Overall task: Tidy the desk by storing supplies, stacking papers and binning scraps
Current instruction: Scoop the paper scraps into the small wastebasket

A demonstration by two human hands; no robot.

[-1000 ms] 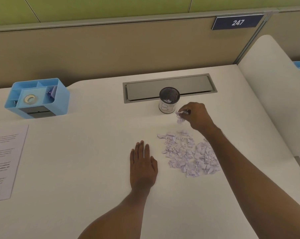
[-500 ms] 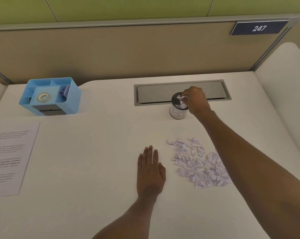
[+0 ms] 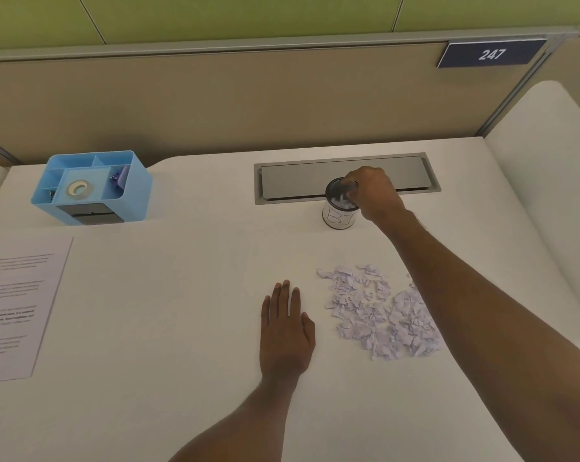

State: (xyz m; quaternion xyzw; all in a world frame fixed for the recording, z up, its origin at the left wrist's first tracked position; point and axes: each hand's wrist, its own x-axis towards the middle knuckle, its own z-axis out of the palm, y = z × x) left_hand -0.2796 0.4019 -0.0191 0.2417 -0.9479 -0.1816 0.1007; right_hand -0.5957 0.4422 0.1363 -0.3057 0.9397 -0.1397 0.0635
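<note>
Since a second ago the right hand (image 3: 372, 191) has carried its pinch of scraps from beside the bin cup (image 3: 338, 216) to over its mouth. Its fingers curl inside the rim, and I cannot tell whether they still grip paper. The left hand (image 3: 287, 331) lies flat, fingers straight, holding nothing. Binning is the step in hand, and the scrap pile (image 3: 378, 311) just right of the left hand calls for another pinch. On the white desk (image 3: 181, 328), a printed sheet (image 3: 15, 305) and blue organiser (image 3: 138, 198) sit far to the left hand's left. A beige partition (image 3: 215, 105) rises beyond the right hand.

Office cubicle: partition (image 3: 215, 95), 247 plate (image 3: 490, 55).
</note>
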